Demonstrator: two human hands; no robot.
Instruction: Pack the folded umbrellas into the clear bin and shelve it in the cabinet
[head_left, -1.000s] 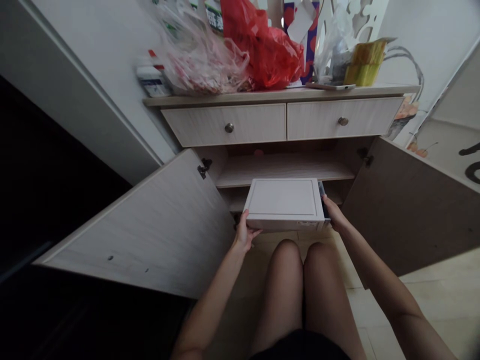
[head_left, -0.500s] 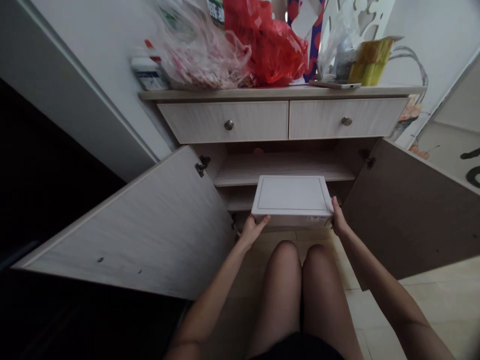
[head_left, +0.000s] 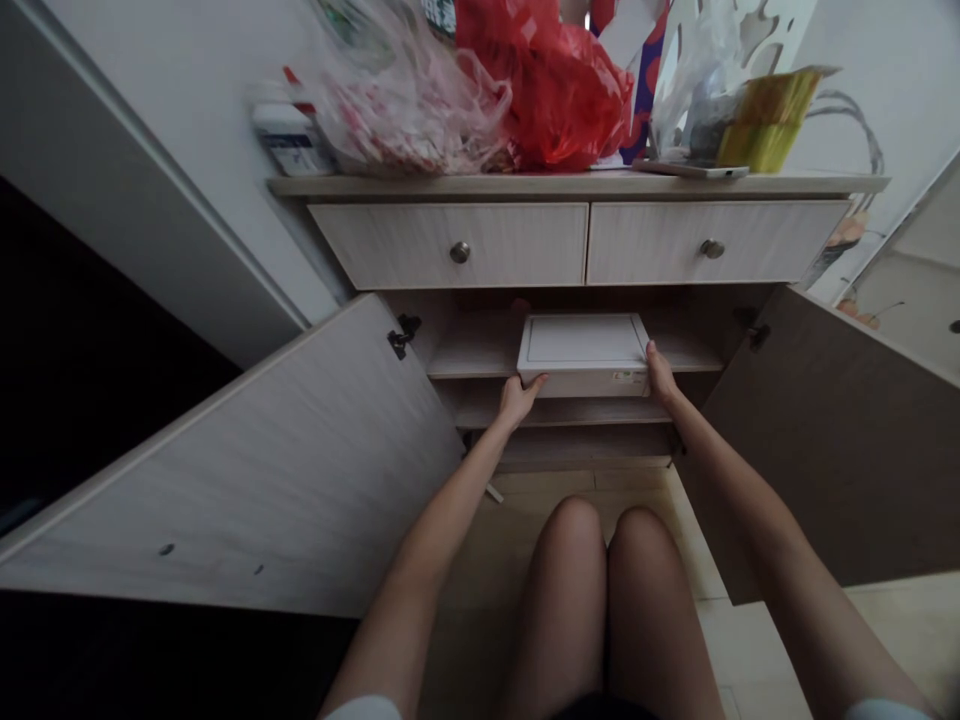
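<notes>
A flat white box lies partly on the upper shelf inside an open light-wood cabinet. My left hand grips the box's near left corner, fingers curled under its front edge. At the near right corner my right hand holds the box's side. Both arms reach forward over my bare knees.
Both cabinet doors stand wide open: the left door and the right door. Two closed drawers with round knobs sit above. On top lie a red plastic bag, clear bags, a bottle and a phone.
The box has moved up and away from me, from in front of the lower shelf onto the upper shelf. Both hands went with it.
</notes>
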